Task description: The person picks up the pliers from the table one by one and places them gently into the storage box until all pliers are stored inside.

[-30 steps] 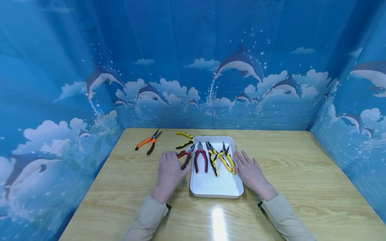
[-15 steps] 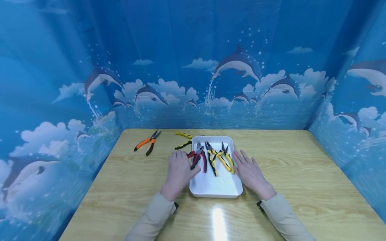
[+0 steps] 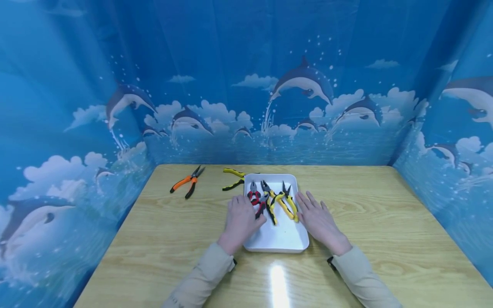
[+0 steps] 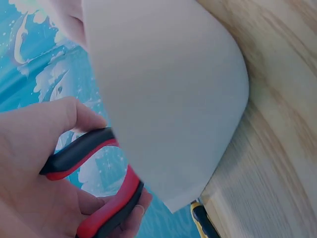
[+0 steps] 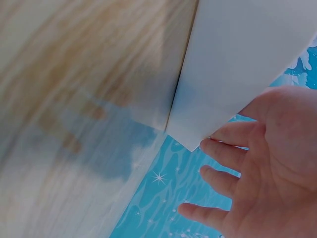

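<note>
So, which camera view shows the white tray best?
The head view: the white tray shows its inside and most of its rim, with the left hand covering part. Each wrist view shows only some of its outside, close up.

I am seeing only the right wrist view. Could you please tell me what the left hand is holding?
Observer: The left hand holds red and black pliers by the handles.
Operator: Thank you. From my side the tray shows only its outer wall. Are there other tools inside?
Observer: Yes, another red pair and two yellow pairs lie in it.
Operator: And is there any tool outside, on the left?
Observer: Yes, orange and black pliers lie on the table there.
</note>
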{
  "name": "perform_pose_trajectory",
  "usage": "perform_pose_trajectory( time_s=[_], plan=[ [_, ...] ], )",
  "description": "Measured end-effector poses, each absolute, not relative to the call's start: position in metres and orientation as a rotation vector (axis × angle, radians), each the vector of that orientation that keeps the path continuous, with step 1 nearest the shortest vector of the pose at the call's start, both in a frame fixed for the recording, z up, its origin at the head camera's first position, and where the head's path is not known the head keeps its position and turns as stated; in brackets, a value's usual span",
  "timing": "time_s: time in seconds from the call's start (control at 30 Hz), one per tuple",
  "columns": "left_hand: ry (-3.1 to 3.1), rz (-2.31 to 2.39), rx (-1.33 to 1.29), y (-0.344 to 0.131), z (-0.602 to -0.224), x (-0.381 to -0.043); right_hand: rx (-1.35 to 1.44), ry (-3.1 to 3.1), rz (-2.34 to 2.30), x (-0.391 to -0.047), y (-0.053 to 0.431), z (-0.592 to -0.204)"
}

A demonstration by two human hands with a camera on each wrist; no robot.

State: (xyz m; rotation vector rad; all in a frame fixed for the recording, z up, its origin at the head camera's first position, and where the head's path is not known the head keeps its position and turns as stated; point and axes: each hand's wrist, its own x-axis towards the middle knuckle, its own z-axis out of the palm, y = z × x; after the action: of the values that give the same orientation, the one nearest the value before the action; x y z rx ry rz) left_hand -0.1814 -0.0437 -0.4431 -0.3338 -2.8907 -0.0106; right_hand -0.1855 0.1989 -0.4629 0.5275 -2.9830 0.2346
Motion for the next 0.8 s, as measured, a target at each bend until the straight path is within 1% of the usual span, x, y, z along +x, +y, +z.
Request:
perform_pose_trajectory(
  time_s=[0.2,0.47,0.8],
  plan=[
    [-2.935,-0.018,-0.331,-0.038,-0.445,-0.181,0.532,-2.999,0.226,-0.186,0.198,-0.463],
    [-3.002,0.115,-0.361,-0.032,-0.441,-0.174,0.535,-2.992,0.21,-0.187,0.199,-0.463],
    [-2.979,0.13,-0.415,-0.029,-0.448,-0.167,0.527,-3.005,0.21,-0.187,0.199,-0.463]
  ],
)
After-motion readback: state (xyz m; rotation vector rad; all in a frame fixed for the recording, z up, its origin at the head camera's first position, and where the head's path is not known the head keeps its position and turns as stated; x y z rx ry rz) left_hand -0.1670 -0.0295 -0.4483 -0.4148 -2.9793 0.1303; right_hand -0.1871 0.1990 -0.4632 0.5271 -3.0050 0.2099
